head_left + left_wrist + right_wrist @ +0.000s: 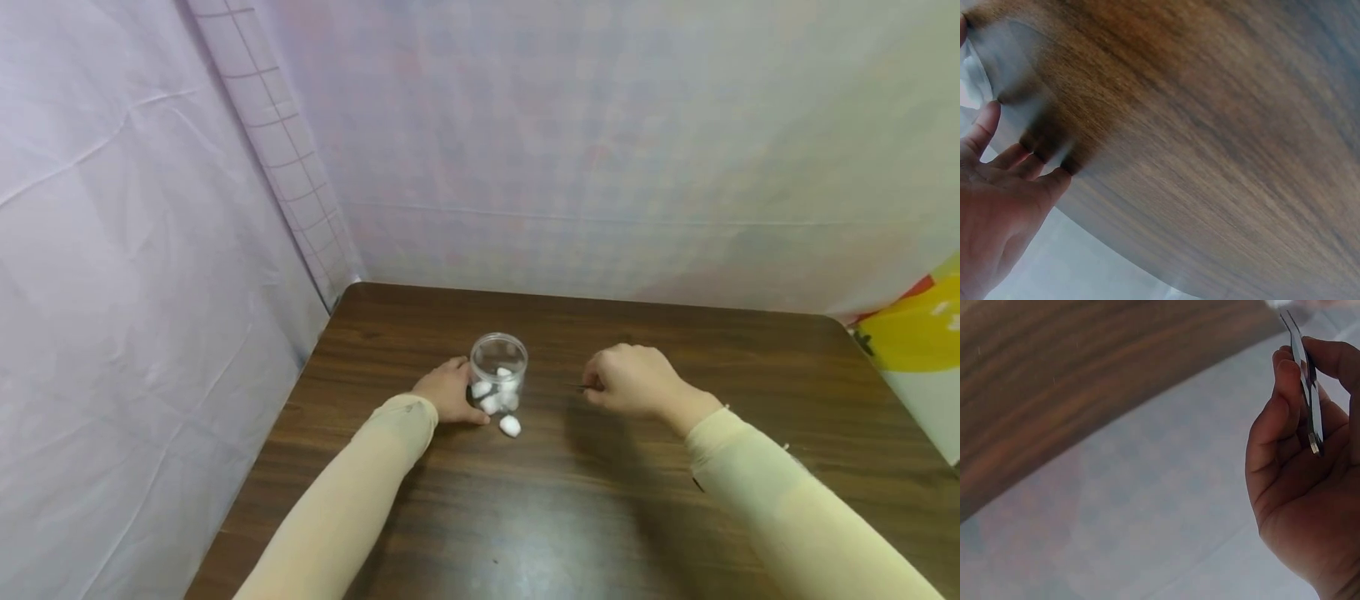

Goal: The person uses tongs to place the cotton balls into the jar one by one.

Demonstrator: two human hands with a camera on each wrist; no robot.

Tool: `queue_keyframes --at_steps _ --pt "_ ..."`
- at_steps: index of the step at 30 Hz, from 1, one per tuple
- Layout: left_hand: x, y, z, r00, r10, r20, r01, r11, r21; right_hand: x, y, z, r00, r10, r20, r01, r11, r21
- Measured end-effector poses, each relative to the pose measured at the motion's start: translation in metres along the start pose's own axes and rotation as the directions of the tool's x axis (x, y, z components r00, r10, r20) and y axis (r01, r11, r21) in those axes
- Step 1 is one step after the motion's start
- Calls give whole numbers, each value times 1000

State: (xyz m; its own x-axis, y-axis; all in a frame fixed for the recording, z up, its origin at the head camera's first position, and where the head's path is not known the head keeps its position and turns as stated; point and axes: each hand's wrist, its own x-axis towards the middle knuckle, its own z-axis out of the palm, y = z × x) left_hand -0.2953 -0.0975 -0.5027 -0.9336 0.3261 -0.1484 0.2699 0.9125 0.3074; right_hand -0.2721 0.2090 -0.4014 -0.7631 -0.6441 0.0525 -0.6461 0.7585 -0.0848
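Note:
A clear, lidless jar (498, 357) with several white cotton balls (492, 404) inside stands upright on the table. My left hand (448, 392) holds its left side, one finger toward the back and the thumb near its front base. The left wrist view has this hand (1010, 187) at the jar's edge (974, 75), other fingertips down by the wood. One loose cotton ball (510, 426) lies just in front of the jar. To the right, above the table, my right hand (633, 382) pinches metal tweezers (1308, 381) between thumb and fingers, tips slightly apart and nothing between them.
The brown wooden table (750, 367) ends at a back edge against a pale checked curtain (562, 167). A white sheet (127, 292) hangs along the left side. Something yellow and red (922, 325) is beyond the right edge.

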Motion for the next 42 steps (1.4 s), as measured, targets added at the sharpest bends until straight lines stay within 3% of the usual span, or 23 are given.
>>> queue_keyframes --at_steps 11,26,42 --pt "0 -1 1 1000 11 -12 -11 1000 2 10 -24 38 997 -64 -31 64 998 -2" --pt "-5 10 -7 1000 -5 18 5 1000 15 19 -43 51 995 -92 -29 92 996 6" --pt "-5 10 -5 1000 -17 21 17 1000 8 18 -39 64 990 -131 -50 129 991 -38"
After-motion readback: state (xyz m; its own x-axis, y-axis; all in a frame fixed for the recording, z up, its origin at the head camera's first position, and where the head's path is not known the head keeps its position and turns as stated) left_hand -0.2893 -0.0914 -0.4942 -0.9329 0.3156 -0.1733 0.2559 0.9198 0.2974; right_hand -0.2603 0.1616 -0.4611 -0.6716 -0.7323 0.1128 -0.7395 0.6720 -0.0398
